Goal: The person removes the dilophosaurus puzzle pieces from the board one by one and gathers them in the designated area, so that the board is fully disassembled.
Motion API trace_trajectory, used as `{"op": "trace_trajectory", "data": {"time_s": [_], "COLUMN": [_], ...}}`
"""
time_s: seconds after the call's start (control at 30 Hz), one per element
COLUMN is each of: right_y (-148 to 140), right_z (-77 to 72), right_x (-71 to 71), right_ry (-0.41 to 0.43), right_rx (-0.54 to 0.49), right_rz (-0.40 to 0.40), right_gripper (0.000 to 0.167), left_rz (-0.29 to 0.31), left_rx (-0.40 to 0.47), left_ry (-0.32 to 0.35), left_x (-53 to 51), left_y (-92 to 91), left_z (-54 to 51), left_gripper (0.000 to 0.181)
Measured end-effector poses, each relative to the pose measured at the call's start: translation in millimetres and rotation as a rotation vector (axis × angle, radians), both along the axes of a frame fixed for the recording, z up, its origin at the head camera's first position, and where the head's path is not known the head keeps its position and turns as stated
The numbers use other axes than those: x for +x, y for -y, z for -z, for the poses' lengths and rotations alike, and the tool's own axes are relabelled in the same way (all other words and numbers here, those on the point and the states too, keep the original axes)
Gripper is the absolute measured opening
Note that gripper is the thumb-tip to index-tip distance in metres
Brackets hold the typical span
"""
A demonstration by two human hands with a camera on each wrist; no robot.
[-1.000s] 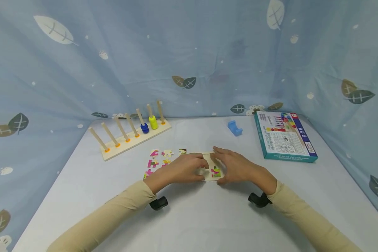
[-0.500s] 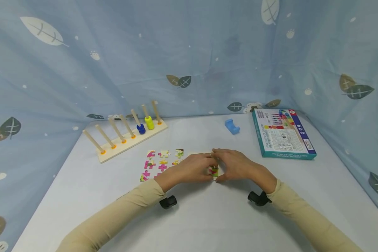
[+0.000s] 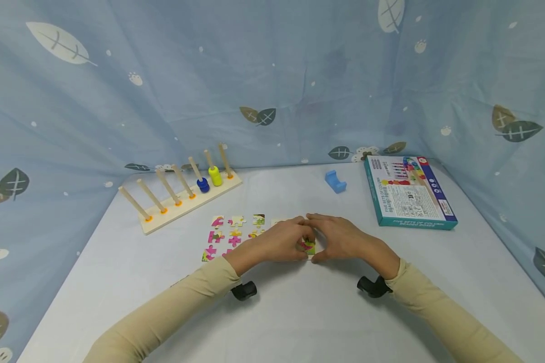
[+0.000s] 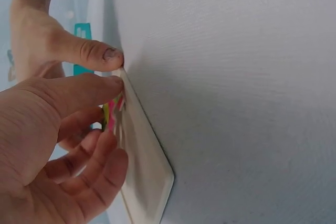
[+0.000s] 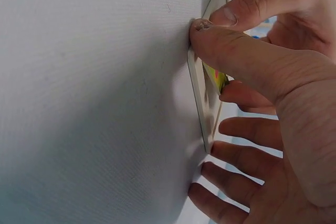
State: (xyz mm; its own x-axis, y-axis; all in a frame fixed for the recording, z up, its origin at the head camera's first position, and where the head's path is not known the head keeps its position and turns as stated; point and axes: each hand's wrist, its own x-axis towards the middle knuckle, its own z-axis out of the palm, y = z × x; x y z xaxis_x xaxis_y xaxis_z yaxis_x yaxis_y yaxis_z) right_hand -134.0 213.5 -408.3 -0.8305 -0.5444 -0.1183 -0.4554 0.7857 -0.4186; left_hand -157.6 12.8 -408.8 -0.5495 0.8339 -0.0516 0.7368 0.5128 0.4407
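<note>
In the head view my left hand (image 3: 281,241) and right hand (image 3: 340,238) meet over a pale wooden puzzle board (image 4: 152,177). Between the left thumb and fingers is a pink and green jigsaw piece (image 3: 309,246), pinched low over the board's right end. The right hand spans that end, its thumb at the near edge and fingertips at the far side, as the right wrist view shows. Much of the board is hidden under both hands. Left of them, loose jigsaw pieces (image 3: 234,241) lie in rows, some covered by the left forearm.
A wooden peg stand (image 3: 195,200) with blue and yellow beads stands at the back left. Behind the hands lies a small blue holder (image 3: 335,182). A flat teal-edged box (image 3: 411,194) rests at the right. The patterned curtain (image 3: 272,75) borders the table.
Over the last second my left hand has moved right along the board, close to the right hand, and now pinches the piece there. The right hand stays at the board's end.
</note>
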Motion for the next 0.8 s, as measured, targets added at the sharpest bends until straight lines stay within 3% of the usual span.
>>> {"op": "trace_trajectory", "data": {"time_s": [0.5,0.8], "right_y": [0.4,-0.2], "right_z": [-0.9,-1.6], "right_x": [1.7,1.3], "right_ry": [-0.002,-0.005], "right_rx": [-0.002,0.002], "right_rz": [-0.002,-0.011], "right_gripper": [0.095,0.096], "left_rz": [-0.033,0.019], "left_rx": [-0.003,0.034], "left_ry": [-0.074,-0.107], "left_x": [4.0,4.9], "left_y": [-4.5,0.1], "left_z": [5.6,1.7], "left_gripper": [0.029,0.029]}}
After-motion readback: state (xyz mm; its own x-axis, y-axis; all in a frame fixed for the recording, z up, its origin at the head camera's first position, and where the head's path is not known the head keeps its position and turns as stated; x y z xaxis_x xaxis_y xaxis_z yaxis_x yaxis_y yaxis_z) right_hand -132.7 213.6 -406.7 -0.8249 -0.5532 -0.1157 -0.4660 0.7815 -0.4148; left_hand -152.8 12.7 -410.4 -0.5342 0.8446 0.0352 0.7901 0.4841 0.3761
